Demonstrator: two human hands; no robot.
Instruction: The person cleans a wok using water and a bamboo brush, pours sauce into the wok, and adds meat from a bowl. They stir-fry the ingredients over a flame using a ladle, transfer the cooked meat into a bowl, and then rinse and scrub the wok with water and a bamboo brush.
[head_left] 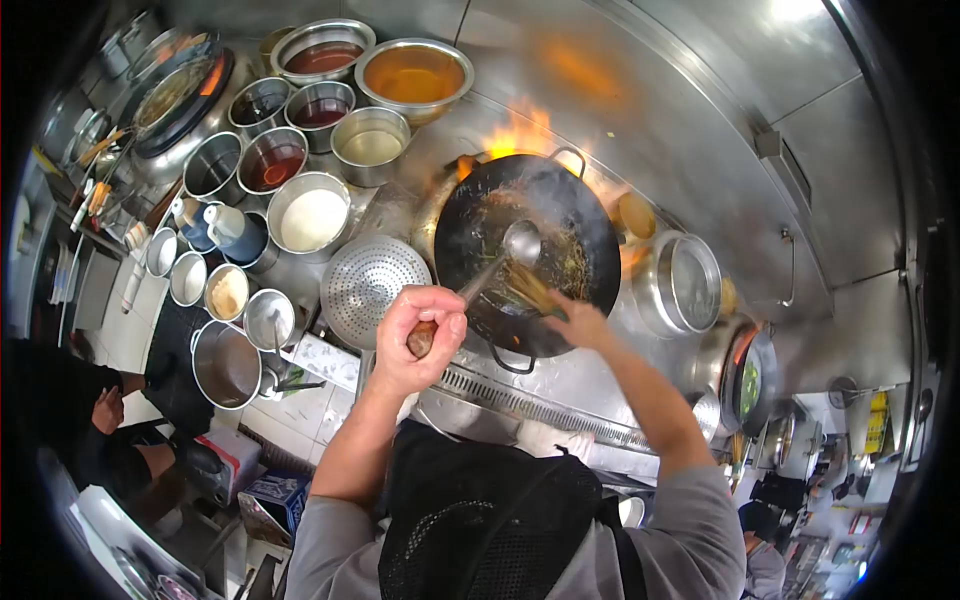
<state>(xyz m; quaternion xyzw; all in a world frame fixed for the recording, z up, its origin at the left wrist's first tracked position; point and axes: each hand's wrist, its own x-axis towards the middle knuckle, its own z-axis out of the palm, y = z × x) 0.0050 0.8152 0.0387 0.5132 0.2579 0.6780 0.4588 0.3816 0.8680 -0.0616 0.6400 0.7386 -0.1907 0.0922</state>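
My left hand [421, 343] is wrapped round the wooden-ended handle of a ladle [521, 241]. The ladle's metal bowl hangs over a black two-handled wok [470, 215]; I cannot tell if it touches the wok. In my right hand [578, 325], at the wok's near right rim, is a bamboo wok brush [528, 285], its bristles down inside the wok and slightly blurred. Brownish residue and haze show within the wok. Flames [520, 135] rise behind its far rim.
A perforated strainer [362, 285] lies left of the wok. Beyond it stand several metal pots of sauces, including a bowl of amber liquid [415, 78]. A metal pot [685, 283] stands at right, near another wok [757, 375]. A person's hand [107, 410] shows at far left.
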